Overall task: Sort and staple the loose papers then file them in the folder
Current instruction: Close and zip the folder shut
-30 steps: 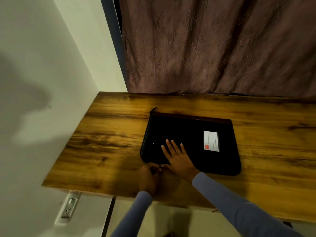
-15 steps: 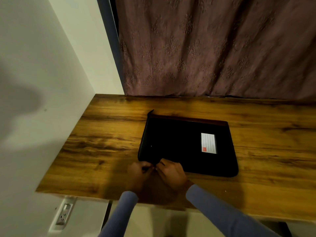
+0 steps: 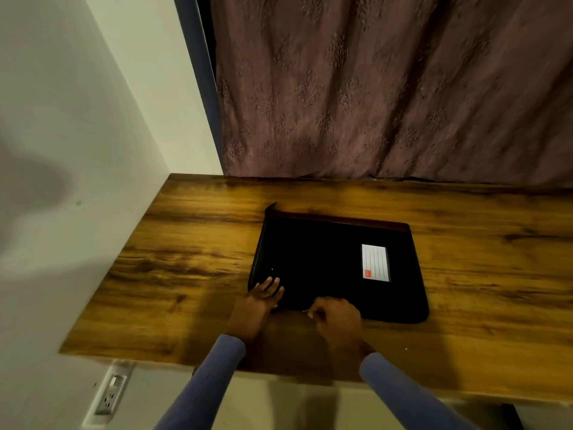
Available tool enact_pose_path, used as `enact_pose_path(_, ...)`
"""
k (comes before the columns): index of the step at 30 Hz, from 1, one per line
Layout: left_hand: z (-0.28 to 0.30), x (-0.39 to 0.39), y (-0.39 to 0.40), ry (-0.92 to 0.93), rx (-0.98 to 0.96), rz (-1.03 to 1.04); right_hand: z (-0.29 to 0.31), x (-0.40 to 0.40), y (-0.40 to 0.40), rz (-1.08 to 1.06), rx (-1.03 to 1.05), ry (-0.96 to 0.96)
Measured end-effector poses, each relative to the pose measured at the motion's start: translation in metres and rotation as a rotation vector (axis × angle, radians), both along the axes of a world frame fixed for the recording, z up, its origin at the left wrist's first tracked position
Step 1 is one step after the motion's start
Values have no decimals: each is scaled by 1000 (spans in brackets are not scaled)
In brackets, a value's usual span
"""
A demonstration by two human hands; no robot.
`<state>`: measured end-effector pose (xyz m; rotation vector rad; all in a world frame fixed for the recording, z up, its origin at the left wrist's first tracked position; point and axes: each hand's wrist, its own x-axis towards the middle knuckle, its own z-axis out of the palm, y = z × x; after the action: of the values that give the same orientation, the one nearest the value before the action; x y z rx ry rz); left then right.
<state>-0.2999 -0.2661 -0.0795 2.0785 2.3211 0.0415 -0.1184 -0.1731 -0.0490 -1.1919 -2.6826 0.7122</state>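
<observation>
A black zip folder with a white label lies flat on the wooden desk. My left hand presses flat on the folder's near left corner, fingers spread. My right hand is at the folder's near edge, fingers pinched on a small metal zipper pull. No loose papers or stapler are in view.
A white wall runs along the desk's left side, with a power socket below the desk edge. A brownish curtain hangs behind the desk. The desk's near edge is close to my forearms.
My right hand has slid to the right along the folder's near edge, pinching the zipper pull. My left hand has moved up onto the folder's corner and flattened.
</observation>
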Motion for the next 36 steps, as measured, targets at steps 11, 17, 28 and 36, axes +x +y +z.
enact_pose_path(11, -8, 5, 3, -177, 55, 88, 3, 132, 36, -328, -20, -6)
enact_pose_path(17, -1, 92, 56, -89, 104, -197, -1, 132, 41, -326, -14, -39)
enact_pose_path(28, 7, 159, 114, -40, -155, -179, -2, 171, 83, -264, -25, -7)
enact_pose_path(36, 13, 174, 111, -61, -162, -59, -9, 199, 149, -214, -24, 40)
